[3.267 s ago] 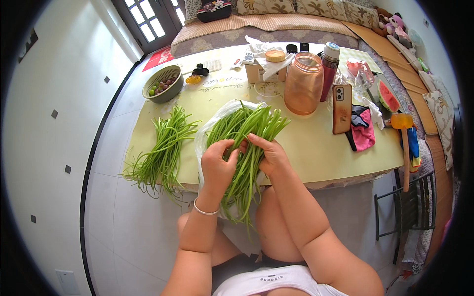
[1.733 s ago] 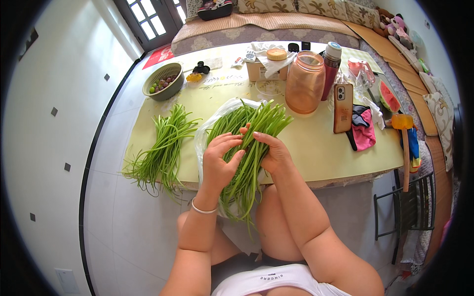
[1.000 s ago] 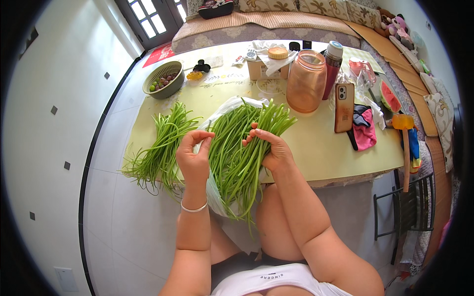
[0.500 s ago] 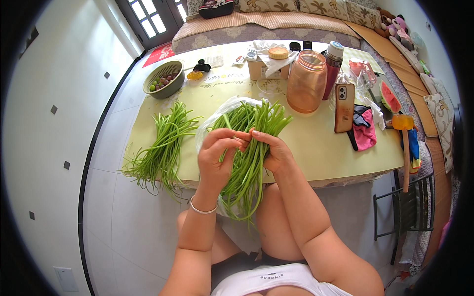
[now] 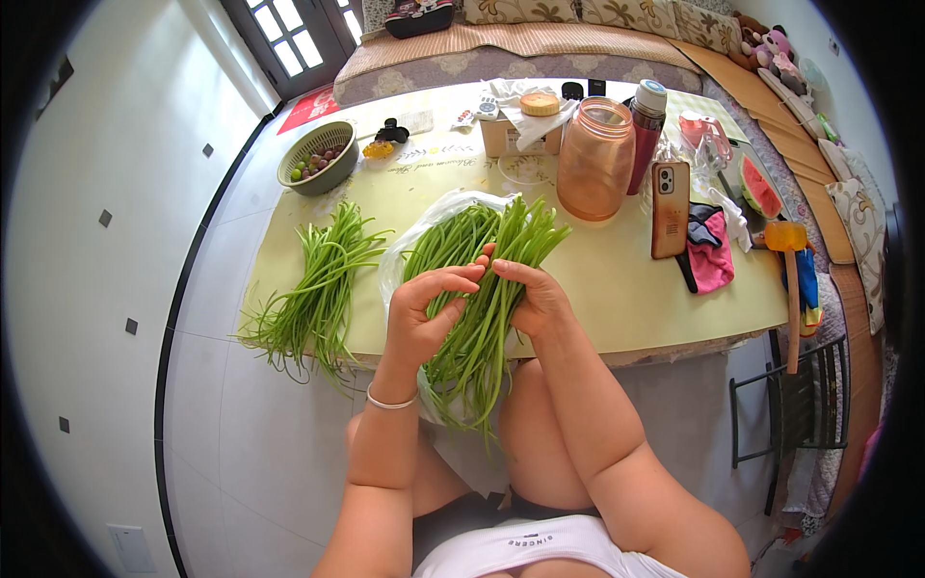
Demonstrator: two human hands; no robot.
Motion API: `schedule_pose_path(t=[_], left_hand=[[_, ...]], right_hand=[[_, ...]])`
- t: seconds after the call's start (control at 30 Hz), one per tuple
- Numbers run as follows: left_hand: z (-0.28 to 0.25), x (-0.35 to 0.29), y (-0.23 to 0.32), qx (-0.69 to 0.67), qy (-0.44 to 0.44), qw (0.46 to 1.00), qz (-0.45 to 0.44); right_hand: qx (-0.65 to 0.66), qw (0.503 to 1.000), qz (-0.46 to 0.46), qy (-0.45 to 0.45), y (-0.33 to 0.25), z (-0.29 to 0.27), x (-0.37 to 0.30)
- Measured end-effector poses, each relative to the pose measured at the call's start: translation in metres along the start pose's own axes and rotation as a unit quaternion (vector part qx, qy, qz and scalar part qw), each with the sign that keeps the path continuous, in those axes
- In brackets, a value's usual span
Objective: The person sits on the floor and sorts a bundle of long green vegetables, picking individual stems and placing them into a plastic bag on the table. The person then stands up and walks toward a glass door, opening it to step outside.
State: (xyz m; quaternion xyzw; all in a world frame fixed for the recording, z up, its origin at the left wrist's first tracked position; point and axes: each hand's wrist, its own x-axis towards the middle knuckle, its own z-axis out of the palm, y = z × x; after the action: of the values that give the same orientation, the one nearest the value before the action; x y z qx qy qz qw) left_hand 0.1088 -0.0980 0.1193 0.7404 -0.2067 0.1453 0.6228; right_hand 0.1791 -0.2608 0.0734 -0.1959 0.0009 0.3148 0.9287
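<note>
My right hand point(image 5: 536, 301) is closed round a bunch of long green vegetable stems point(image 5: 496, 337), its thumb across the front. The bunch slants down past the near table edge, over my lap. My left hand point(image 5: 427, 306) is just left of it, fingers bent toward the stems and thumb held apart, with nothing visible in its grasp. Its fingertips come close to the right fingers. Behind the hands, more green stems lie in a white plastic bag point(image 5: 393, 260). Another pile of stems point(image 5: 323, 289) rests on the table to the left, its ends over the edge.
A basket of grapes point(image 5: 344, 173) stands at the far left of the table point(image 5: 617, 299). Behind the hands are a large amber jar point(image 5: 595, 169), a dark red flask point(image 5: 647, 144) and a box point(image 5: 501, 138). To the right are a phone point(image 5: 671, 207), pink cloth point(image 5: 711, 265) and a yellow-headed mallet point(image 5: 788, 241).
My left hand's thumb has parted from its fingers, and the hand has shifted slightly down. The right hand keeps its hold on the bunch, nearly still.
</note>
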Motion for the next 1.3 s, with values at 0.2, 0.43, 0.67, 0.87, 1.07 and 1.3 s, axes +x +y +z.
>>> schedule_pose_path(t=[0.2,0.43,0.67,0.87,1.07,1.3], left_hand=[[0.003,-0.002,-0.009,0.029,0.038,0.998,-0.028],[0.003,-0.005,-0.046,0.395,0.015,0.919,0.008],[0.001,-0.008,-0.066,0.381,-0.018,0.924,-0.035],[0.008,-0.007,-0.058,0.363,-0.017,0.931,-0.039],[0.01,-0.009,-0.065,0.421,-0.014,0.905,-0.057],[0.009,-0.006,-0.067,0.402,0.01,0.914,-0.052]], right_hand=[[-0.011,0.999,-0.022,0.044,0.001,-0.011,0.004],[-0.004,0.996,-0.04,0.081,0.004,-0.006,0.005],[-0.024,0.995,-0.043,0.091,0.003,-0.004,0.004],[-0.014,0.994,-0.048,0.099,0.004,-0.004,0.002],[-0.02,0.992,-0.05,0.111,0.003,-0.002,0.002],[-0.012,0.995,-0.04,0.088,0.003,-0.005,0.004]])
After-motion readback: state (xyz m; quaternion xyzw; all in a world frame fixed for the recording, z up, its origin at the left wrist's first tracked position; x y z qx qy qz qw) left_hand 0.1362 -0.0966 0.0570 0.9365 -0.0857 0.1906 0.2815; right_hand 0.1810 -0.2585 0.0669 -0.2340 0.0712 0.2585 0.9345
